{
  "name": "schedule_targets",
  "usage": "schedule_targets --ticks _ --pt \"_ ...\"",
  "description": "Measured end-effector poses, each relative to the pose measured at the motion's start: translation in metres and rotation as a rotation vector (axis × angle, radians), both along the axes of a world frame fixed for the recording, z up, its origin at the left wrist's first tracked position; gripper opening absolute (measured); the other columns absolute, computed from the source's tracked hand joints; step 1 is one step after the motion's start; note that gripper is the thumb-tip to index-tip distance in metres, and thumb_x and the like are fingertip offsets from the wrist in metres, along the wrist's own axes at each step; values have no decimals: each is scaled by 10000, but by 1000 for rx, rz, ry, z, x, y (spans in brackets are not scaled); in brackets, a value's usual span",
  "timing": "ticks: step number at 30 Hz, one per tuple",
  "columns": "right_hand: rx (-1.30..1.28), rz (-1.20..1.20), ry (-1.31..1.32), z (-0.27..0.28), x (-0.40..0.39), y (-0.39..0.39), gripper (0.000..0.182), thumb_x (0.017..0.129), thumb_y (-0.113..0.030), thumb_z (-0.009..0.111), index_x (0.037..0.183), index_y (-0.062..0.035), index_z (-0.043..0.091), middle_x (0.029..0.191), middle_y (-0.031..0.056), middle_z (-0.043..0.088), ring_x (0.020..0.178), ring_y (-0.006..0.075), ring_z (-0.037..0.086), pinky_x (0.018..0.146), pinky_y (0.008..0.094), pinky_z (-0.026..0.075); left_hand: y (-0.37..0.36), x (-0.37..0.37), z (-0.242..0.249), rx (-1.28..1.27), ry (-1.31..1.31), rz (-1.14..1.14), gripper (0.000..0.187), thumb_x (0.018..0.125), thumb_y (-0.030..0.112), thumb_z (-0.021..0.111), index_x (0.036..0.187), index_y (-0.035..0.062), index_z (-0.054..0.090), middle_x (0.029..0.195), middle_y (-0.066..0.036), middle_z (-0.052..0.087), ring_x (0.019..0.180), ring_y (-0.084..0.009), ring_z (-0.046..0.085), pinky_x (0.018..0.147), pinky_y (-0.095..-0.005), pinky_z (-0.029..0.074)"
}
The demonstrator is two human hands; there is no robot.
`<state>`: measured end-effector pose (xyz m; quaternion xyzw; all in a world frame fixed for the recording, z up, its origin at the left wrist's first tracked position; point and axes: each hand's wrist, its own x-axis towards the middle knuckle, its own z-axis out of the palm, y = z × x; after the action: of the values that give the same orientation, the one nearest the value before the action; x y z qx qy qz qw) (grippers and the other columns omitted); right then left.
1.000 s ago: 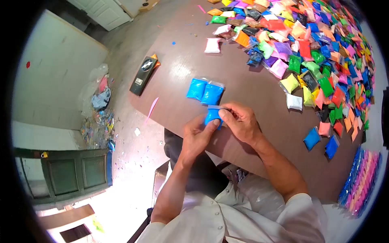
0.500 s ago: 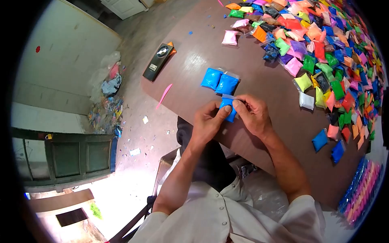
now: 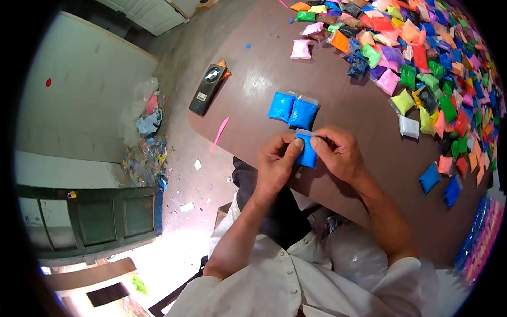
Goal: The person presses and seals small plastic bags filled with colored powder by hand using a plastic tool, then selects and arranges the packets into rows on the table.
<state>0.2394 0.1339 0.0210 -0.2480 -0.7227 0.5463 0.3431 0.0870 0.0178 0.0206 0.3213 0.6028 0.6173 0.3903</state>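
Note:
Between my two hands, near the table's front edge, is a small clear bag of blue clay (image 3: pixel 306 153). My left hand (image 3: pixel 278 161) grips its left side, thumb laid on the front near the top. My right hand (image 3: pixel 338 153) pinches the upper right edge of the same bag. Just beyond my fingers, two more blue bags lie side by side on the brown table, a left one (image 3: pixel 281 106) and a right one (image 3: pixel 303 112).
A large heap of colourful small bags (image 3: pixel 412 58) spreads over the table's far right. A dark box-like device (image 3: pixel 207 90) and a pink plastic knife (image 3: pixel 219 134) lie at the left edge. Bundled pink and blue plastic packs (image 3: pixel 480 238) sit at lower right.
The view has shifted slightly. My fingers have moved apart a little along the top of the held bag, so more of its blue front shows.

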Motion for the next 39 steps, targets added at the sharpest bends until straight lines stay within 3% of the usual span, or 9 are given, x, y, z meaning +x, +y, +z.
schedule_targets --ticks 5,8,17,22,31,39 --pt "-36 16 -19 2 1 -1 140 960 -129 712 947 10 718 780 76 641 671 125 590 613 295 470 -1 -2 -5 7 -49 5 199 1051 181 714 1135 2 742 1025 -4 733 941 -70 632 833 -248 523" --pt "91 36 -38 3 1 1 139 961 -133 713 950 6 715 784 64 647 675 110 589 611 290 472 -2 -5 -12 47 -52 -13 206 1056 181 708 1150 -1 735 1037 -5 732 943 -66 628 835 -239 519" --pt "-61 -8 -23 1 2 -3 115 940 -108 730 942 7 722 783 62 650 673 105 595 605 290 482 1 1 2 18 -83 -46 189 1060 192 701 1108 12 733 1007 11 726 904 -52 621 819 -231 514" --pt "-20 28 -13 0 1 -2 132 939 -124 734 948 7 727 782 88 674 666 132 621 608 308 493 0 -6 -4 14 -27 -115 191 1060 213 702 1095 29 733 989 22 719 890 -43 614 806 -228 508" --pt "-47 -14 -28 0 1 -1 165 931 -147 739 955 15 731 775 127 680 661 179 645 614 331 505 3 2 3 22 -2 -40 225 1067 229 691 1138 22 741 1026 7 727 928 -56 618 841 -244 510" --pt "27 -8 -19 -2 0 -1 164 933 -145 738 946 19 734 775 125 685 661 172 645 614 332 509 -1 -3 -1 16 35 -116 226 1061 199 696 1165 4 742 1021 4 735 943 -64 622 843 -246 510"
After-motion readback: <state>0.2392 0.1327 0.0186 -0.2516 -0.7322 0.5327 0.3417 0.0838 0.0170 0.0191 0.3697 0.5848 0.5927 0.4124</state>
